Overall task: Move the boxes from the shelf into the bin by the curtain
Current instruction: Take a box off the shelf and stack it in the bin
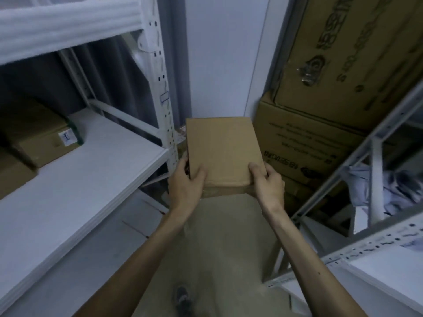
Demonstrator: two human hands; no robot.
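White shelving lines both sides of this narrow storeroom, with a dark curtain hanging behind the left shelf and big printed cartons stacked in the far corner. The person stands in the aisle holding a plain flat box out in front, clear of the shelf and above the floor, its far end pointing toward the corner post. By my reckoning this is the carrying step: one box is off the shelf and on its way, while more boxes sit at the back of the shelf waiting their turn. Both hands are clasped on the near end. The left hand has its thumb laid on the top face and its fingers wrapped round the left edge; the right hand mirrors it at the near right corner, thumb on top, fingers tucked out of sight below. So the box juts forward from the grip, most of it lying beyond the hands, with its top face tipped a little toward the person. I cannot make out the bin; something brownish shows just past the box's left edge by the post, but I cannot tell what it is. Next, I would guess, the box must go forward and left toward the curtain and down, and only then should the hands let go.
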